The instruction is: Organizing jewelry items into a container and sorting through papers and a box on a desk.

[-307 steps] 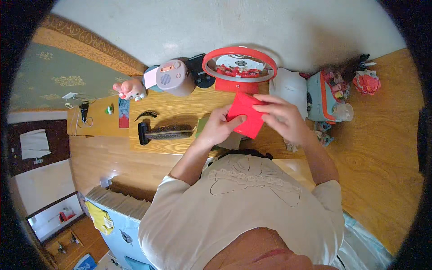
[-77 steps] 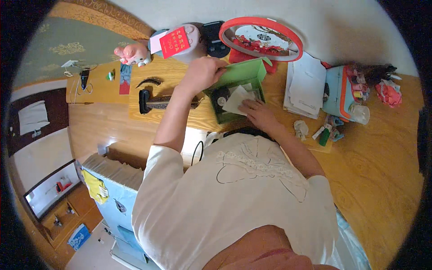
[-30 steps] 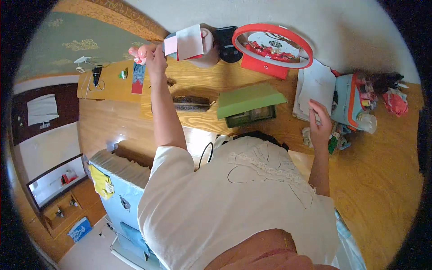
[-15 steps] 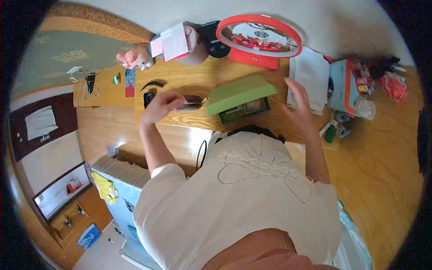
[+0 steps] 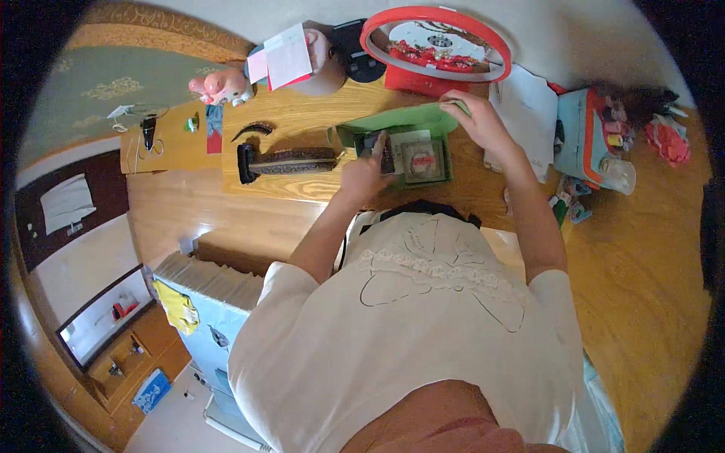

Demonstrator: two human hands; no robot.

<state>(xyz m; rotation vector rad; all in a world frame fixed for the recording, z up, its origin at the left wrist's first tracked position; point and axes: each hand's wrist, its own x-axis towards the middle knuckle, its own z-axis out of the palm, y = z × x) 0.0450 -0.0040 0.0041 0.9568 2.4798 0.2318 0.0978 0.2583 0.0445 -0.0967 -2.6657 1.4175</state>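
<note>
A green box (image 5: 448,167) stands on the wooden desk with its lid (image 5: 404,118) raised toward the far side. My right hand (image 5: 481,124) is closed on the lid's right corner. Inside the box's left part, my left hand (image 5: 364,172) has its fingers around a dark rectangular item (image 5: 387,155), the index finger stretched along it; the thumb's side is partly hidden. To the right in the box lies a flat clear-topped packet (image 5: 421,161) with a red mark. Left of the box is a long dark brown patterned piece (image 5: 294,160) with a black end.
A curved black comb-like piece (image 5: 254,130) lies at the left. Behind stand a pink pig figure (image 5: 224,87), a round red-framed mirror (image 5: 436,45) and a red case (image 5: 423,81). White papers (image 5: 522,113) and a light blue bin (image 5: 578,132) are at the right.
The box lid has gone from lowered to raised. My right hand has closed on its corner, and my left hand has moved right, from above the dark brown piece into the box.
</note>
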